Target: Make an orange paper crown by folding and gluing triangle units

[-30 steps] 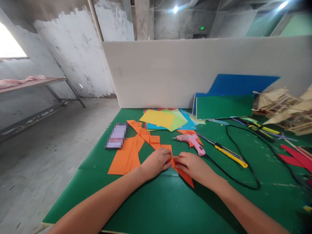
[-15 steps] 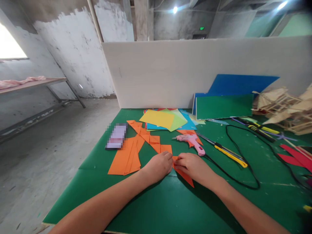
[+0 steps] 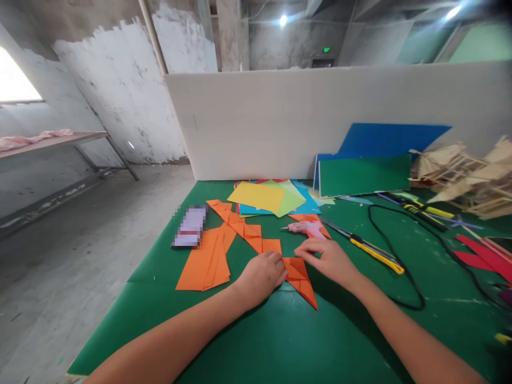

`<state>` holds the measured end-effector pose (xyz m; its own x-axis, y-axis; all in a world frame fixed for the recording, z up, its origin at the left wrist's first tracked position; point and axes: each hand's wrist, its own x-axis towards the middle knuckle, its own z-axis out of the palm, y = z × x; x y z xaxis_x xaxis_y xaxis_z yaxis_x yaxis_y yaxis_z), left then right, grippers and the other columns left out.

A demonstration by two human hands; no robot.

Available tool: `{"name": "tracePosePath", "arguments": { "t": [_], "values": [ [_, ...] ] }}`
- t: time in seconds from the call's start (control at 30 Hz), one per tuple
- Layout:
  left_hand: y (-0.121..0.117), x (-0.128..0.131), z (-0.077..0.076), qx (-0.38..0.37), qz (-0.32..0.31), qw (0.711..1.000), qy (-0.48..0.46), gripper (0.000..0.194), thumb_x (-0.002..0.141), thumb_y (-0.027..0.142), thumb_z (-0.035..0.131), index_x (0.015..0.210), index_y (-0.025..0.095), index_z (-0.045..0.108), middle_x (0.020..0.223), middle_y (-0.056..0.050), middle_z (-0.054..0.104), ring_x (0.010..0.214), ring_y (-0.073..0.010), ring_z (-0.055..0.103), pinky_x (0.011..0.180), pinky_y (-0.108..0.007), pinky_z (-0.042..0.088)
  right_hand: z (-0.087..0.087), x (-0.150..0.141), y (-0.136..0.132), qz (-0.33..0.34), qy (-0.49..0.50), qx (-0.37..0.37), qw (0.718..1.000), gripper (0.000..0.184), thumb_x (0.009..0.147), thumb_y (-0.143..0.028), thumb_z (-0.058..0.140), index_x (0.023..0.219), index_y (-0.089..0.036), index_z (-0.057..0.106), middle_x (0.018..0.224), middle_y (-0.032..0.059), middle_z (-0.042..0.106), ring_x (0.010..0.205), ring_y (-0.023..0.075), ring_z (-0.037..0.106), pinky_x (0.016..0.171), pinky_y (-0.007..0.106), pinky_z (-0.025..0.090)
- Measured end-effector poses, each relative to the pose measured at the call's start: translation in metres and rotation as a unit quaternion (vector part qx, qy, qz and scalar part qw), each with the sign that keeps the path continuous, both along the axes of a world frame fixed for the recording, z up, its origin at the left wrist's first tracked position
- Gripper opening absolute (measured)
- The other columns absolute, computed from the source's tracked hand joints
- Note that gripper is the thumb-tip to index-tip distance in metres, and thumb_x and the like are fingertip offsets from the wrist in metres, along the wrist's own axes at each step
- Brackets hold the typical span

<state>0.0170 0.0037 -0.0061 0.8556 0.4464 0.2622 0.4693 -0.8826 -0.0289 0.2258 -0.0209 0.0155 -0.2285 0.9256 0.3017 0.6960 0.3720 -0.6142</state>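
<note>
Left fingers (image 3: pixel 281 271) on the folded orange paper's (image 3: pixel 297 273) left edge.

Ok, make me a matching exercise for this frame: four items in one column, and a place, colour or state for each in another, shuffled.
Column one
1. left hand
2. phone
3. glue gun
4. utility knife

Column two
A. yellow handle
B. near the left edge of the green table
C. fingertips at the folded orange paper
D. pink, partly hidden by the right hand

Right pairs: 1-C, 2-B, 3-D, 4-A
</note>
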Motion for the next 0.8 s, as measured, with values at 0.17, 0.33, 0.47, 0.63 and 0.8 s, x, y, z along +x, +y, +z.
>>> {"name": "tracePosePath", "arguments": {
  "t": [0.17,0.33,0.47,0.63,0.8],
  "values": [
    [0.004,0.001,0.005,-0.034,0.018,0.999,-0.005,0.021,0.090,0.032,0.055,0.079,0.014,0.057,0.084,-0.005,0.060,0.079,-0.0183,0.055,0.074,-0.030,0.047,-0.019,0.054,0.028,-0.229,0.009,0.093,0.969,0.025,0.083,-0.031,0.049,0.094,-0.020,0.068,0.099,0.0074,0.069,0.080,0.0215,0.064,0.072,0.034,0.051],
    [0.002,0.001,0.010,-0.089,0.026,0.995,-0.047,0.011,0.089,0.027,0.056,0.089,0.016,0.055,0.092,-0.004,0.061,0.085,-0.0180,0.056,0.079,-0.030,0.047,-0.042,0.079,0.044,-0.254,-0.018,0.013,0.967,0.026,0.080,-0.034,0.050,0.099,-0.019,0.060,0.095,0.0085,0.069,0.080,0.0226,0.064,0.069,0.035,0.052],
    [0.000,0.001,0.012,-0.120,0.011,0.991,-0.055,0.015,0.091,0.021,0.050,0.105,0.017,0.053,0.112,-0.005,0.060,0.094,-0.0184,0.056,0.086,-0.032,0.046,-0.046,0.077,0.045,-0.248,-0.024,-0.006,0.969,0.036,0.078,-0.045,0.056,0.103,-0.019,0.052,0.100,0.0103,0.067,0.079,0.0230,0.063,0.066,0.035,0.052],
    [-0.001,0.001,0.015,-0.153,-0.005,0.987,-0.044,0.016,0.094,0.018,0.042,0.105,0.018,0.055,0.108,-0.005,0.064,0.095,-0.0177,0.057,0.087,-0.031,0.045,-0.043,0.071,0.041,-0.247,0.002,-0.023,0.969,0.034,0.076,-0.034,0.057,0.105,-0.020,0.048,0.097,0.0086,0.067,0.065,0.0182,0.061,0.056,0.031,0.050],
    [0.002,0.000,0.016,-0.164,-0.010,0.986,-0.042,0.017,0.095,0.019,0.041,0.100,0.018,0.058,0.103,-0.006,0.063,0.094,-0.0181,0.057,0.088,-0.032,0.045,-0.043,0.062,0.038,-0.234,0.013,-0.017,0.972,0.036,0.072,-0.024,0.057,0.106,-0.021,0.047,0.090,0.0062,0.067,0.058,0.0152,0.059,0.051,0.026,0.047]
  ]
}}
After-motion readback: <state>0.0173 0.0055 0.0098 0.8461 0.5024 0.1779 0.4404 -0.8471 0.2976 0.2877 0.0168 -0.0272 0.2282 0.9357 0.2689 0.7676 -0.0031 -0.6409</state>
